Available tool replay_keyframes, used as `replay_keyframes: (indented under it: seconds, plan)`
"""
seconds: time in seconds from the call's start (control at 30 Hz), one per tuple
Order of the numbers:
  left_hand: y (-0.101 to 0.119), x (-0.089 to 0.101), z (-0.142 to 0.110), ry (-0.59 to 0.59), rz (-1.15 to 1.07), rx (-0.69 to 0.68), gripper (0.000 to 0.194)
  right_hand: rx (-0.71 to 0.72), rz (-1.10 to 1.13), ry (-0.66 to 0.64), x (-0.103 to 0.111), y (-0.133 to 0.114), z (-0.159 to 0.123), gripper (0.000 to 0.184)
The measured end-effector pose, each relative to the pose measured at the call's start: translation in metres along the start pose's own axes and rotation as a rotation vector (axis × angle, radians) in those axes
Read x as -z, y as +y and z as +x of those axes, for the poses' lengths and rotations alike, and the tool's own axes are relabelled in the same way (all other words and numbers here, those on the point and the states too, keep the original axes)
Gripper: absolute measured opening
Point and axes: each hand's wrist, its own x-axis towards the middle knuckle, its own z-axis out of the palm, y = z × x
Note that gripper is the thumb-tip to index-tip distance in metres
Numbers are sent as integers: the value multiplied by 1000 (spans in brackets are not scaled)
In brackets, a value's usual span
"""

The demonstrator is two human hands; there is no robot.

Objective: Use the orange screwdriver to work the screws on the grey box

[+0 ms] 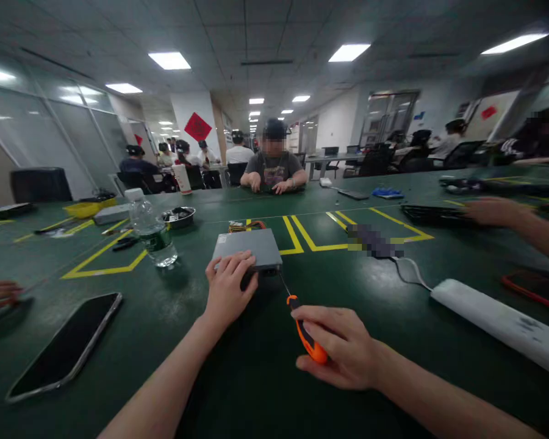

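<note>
A flat grey metal box [249, 247] lies on the green table [256, 378] in front of me. My left hand [229, 289] rests on its near edge, fingers curled over the corner and gripping it. My right hand [343, 350] is closed around the orange and black handle of a screwdriver [304, 332]. Its thin shaft points up and left, with the tip at the box's near right corner. Coloured wires [246, 225] show behind the box.
A phone [66, 344] lies at the near left, a water bottle [150, 228] left of the box. A white power strip [498, 323] with its cable lies at the right. Other people's hands show at the far left and right edges; a person sits across the table.
</note>
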Motion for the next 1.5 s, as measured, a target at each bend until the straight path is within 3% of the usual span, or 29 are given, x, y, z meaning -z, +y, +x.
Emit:
replay_keyframes:
  seconds: [0.17,0.33,0.57,0.83,1.03,1.3,1.5]
  plan:
    - [0,0,0,12,-8,-3,23,-66,92,11,-2,2,-2,35]
    - [1,1,1,12,-12,-3,23,-4,54,-93,4,0,1,29]
    - [0,0,1,8,-18,4,23,-67,33,27,2,2,0,32]
    - [0,1,1,3,-20,8,23,4,57,-107,3,-2,3,29]
    - [0,1,1,13,-22,1,22,-49,103,-10,-1,0,0,28]
    - [1,1,1,3,-33,11,22,-3,79,-126,2,-4,3,28]
    - [0,1,1,7,-42,11,24,-95,133,-39,-2,-1,0,35]
